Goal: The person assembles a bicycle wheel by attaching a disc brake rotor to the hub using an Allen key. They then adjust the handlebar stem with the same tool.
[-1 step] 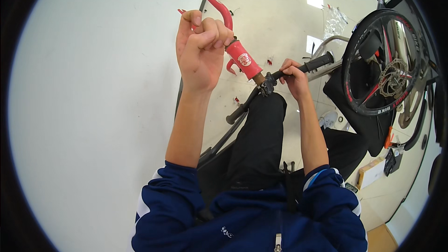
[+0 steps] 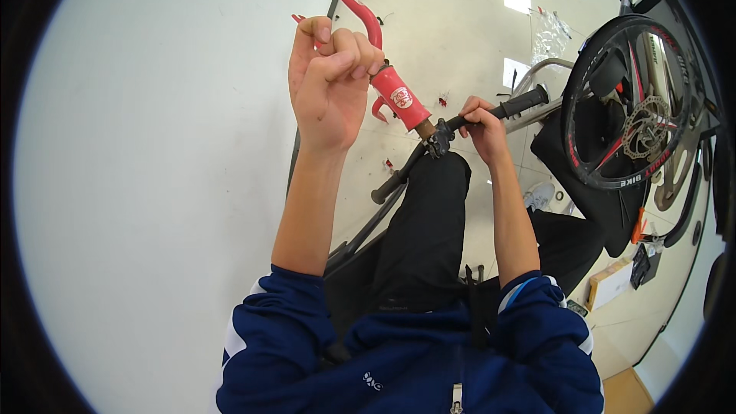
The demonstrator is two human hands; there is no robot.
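Note:
A small red bicycle front end lies slantwise before me, over my knee. Its red head tube [image 2: 401, 98] bears a round white badge, and the curved red fork [image 2: 366, 11] extends from its far end. My left hand [image 2: 331, 80] is closed, fingers curled at the joint between fork and head tube; the palm hides part of the fork. At the near end of the tube, a black clamp [image 2: 438, 139] carries the black handlebar [image 2: 455, 124]. My right hand [image 2: 484, 129] pinches that bar just inside its right grip [image 2: 529, 101]. The left grip [image 2: 387, 188] hangs low beside my leg.
A white panel [image 2: 153, 169] fills the left side. To the right stands a bicycle wheel [image 2: 571, 107] with a brake disc. Plastic bags [image 2: 550, 37] and small parts lie on the tiled floor, with a box [image 2: 611, 284] at lower right.

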